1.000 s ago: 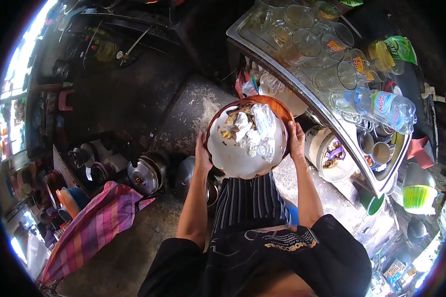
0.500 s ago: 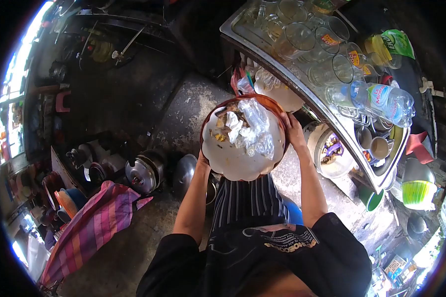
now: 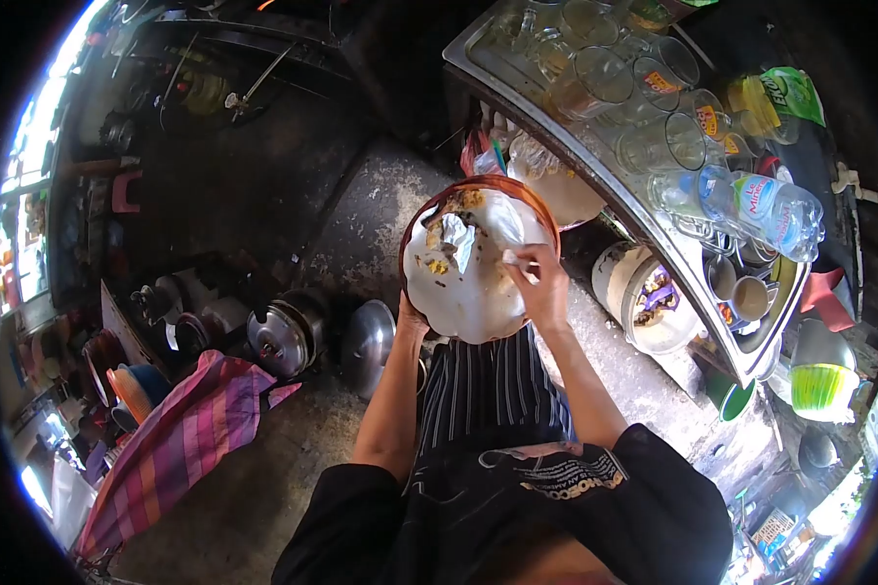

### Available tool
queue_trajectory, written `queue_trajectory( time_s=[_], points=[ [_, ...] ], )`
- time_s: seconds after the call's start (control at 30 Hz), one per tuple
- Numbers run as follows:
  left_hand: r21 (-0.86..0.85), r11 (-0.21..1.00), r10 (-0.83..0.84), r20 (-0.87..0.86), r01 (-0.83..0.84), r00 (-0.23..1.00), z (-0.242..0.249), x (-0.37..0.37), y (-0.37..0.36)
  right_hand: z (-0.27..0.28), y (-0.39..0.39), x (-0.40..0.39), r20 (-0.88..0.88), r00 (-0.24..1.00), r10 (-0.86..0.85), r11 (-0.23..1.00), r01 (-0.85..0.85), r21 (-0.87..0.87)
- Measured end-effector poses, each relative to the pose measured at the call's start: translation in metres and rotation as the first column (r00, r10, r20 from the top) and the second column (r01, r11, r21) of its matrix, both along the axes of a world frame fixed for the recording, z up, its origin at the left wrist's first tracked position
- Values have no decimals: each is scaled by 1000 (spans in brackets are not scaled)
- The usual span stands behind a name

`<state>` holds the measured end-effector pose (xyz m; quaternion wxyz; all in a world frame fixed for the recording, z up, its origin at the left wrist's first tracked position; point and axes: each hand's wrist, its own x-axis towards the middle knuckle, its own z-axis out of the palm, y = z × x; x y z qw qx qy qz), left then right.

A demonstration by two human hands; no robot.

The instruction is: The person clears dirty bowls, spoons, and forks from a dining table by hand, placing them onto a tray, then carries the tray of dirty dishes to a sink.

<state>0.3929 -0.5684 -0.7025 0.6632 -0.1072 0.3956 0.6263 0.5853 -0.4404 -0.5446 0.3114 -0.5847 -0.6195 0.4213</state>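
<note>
A scalloped white plate with food scraps and a crumpled silvery-white wrapper on it rests in or on a brown-rimmed dish. My left hand grips the lower left edge; its fingers go under the dish. Over the plate's right side, my right hand is closed, with thumb and fingers pinching a small whitish piece. The clear plastic that lay on the plate no longer shows as a full bundle.
At the upper right, a metal counter holds glass mugs and a plastic bottle. Below it stands a white bucket with scraps inside. Metal pots and a striped cloth are at the left.
My right hand has left the dish's right rim and moved in over the plate, its fingers now pinched. The large clear plastic bundle is gone from the plate's right part.
</note>
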Motion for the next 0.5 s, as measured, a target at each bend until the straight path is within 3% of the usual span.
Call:
queue_trajectory(
  time_s=[0.07, 0.13, 0.2, 0.27, 0.37, 0.5],
  points=[
    [13, 1000, -15, 80, 14, 997, -3, -4, -4, 9, 0, 15, -39, 999, -20, 994, 16, -105],
    [-6, 1000, -22, -29, 22, 999, 14, -2, 2, 22, 2, 21, -143, 989, -24, 993, 7, -120],
    [-17, 1000, -20, -72, 19, 997, 26, 2, 8, 48, 4, 12, -121, 971, 206, 949, -229, -218],
    [-16, 1000, -10, -58, 9, 998, 27, 5, 15, 61, 14, -3, -154, 855, 495, 797, -518, -311],
    [23, 1000, -3, 87, 1, 996, 20, 5, 14, 49, 32, -17, -200, 711, 675, 598, -685, -416],
    [68, 992, -105, -16, 106, 994, 16, -1, 13, 3, 33, -18, -152, 768, 622, 693, -631, -349]
  ],
)
